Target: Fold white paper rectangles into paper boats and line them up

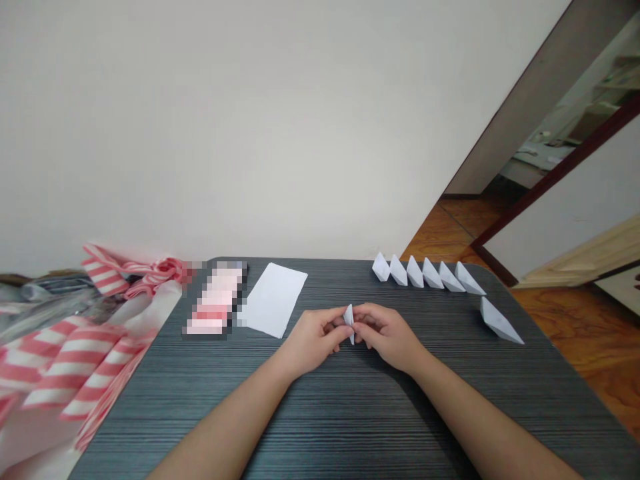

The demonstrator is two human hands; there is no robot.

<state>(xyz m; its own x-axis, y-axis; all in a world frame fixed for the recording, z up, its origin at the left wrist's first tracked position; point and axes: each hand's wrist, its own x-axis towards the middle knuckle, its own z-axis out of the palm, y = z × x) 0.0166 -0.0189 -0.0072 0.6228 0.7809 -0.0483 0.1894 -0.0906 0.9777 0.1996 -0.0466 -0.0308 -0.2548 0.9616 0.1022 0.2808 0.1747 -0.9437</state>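
Between my two hands, above the middle of the dark table (320, 413), a small folded piece of white paper (349, 316) stands on edge. My left hand (316, 337) pinches it from the left with thumb and fingers. On the other side my right hand (387, 335) pinches it too, and the thumbs nearly meet at its lower half. The inner folds are hidden by the fingers. Several white folded paper boats (415, 272) line the table's back right edge, and one more paper boat (500, 323) lies apart, nearer the right side.
Left of my hands lies a stack of white paper sheets (275, 300), with a blurred-out phone-like object (215, 300) beside it. Red and white striped cloth (75, 360) heaps up off the table's left edge. A pale wall (300, 133) stands behind the table.
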